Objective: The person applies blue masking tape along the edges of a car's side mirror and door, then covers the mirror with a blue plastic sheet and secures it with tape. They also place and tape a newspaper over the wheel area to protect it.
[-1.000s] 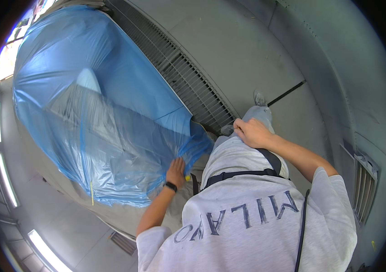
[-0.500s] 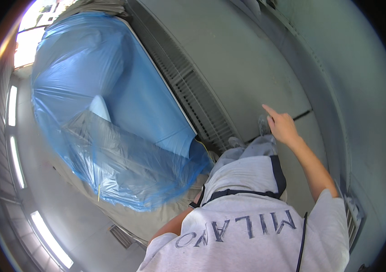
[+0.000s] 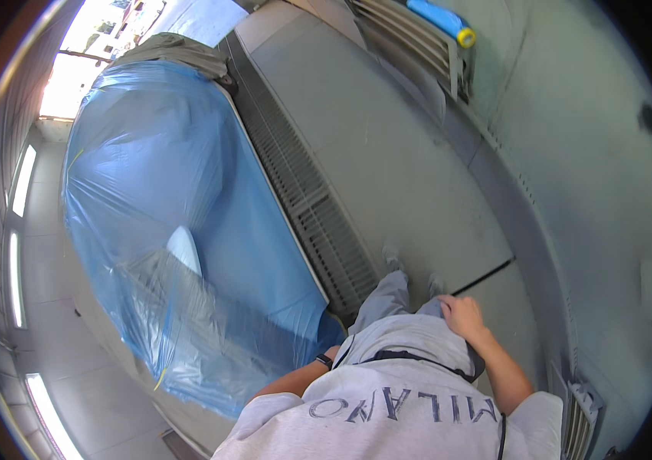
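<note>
My right hand (image 3: 461,316) is lowered in front of my right thigh, close to the grey trousers (image 3: 387,303). Its fingers look loosely curled, and no object shows in them. Of my left hand (image 3: 333,353) only a sliver appears past the dark wristband (image 3: 324,360); shirt and body hide its fingers. Left of me stands a car panel (image 3: 257,253), blue and smooth, with blue plastic sheeting (image 3: 150,146) draped over much of the car. A light blue mirror-like part (image 3: 184,249) pokes up through the sheeting.
A floor grate (image 3: 288,169) runs along the car's side. Grey walls curve round on the right, where a blue roll with a yellow end (image 3: 441,21) lies by a vent (image 3: 410,34). A black strip (image 3: 484,276) crosses the floor ahead. Tube lights (image 3: 16,280) line the left wall.
My right hand has come down from a raised, pointing pose to my thigh, its index finger now curled. The view has shifted, bringing the blue roll and vent in. My feet have changed places mid-stride.
</note>
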`<state>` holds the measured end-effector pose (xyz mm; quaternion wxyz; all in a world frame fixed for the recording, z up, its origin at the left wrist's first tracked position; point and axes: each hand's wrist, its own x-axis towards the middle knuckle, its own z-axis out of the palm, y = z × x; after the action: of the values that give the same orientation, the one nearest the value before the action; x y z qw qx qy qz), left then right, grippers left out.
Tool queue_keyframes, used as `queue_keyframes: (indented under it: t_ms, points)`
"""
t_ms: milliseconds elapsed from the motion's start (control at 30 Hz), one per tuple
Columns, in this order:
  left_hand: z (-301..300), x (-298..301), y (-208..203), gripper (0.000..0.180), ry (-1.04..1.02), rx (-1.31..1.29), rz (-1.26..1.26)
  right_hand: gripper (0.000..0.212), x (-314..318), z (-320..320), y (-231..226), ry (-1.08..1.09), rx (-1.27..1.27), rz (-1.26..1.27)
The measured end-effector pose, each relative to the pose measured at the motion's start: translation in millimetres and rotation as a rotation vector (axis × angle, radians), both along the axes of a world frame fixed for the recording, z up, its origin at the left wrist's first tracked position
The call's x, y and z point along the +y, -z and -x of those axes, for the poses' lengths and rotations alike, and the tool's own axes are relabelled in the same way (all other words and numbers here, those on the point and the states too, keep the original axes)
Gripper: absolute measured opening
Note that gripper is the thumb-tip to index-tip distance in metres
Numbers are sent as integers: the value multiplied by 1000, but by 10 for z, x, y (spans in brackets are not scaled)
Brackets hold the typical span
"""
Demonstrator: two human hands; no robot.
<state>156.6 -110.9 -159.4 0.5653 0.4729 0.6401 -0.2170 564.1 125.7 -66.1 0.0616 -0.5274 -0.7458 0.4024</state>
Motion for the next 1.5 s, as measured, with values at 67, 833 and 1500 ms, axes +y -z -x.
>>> queue_keyframes:
  t_ms: [67, 833, 1500]
  points:
    - [278, 266, 332, 51, 31, -31, -58, 23, 197, 90, -73, 65, -29, -28]
    - [1498, 4334, 111, 47, -115, 129, -246, 32, 6347, 2546, -972, -242, -186, -764]
    - [1108, 5820, -651, 46, -491, 89, -423, 26, 9618, 3317, -1901, 113, -393, -741]
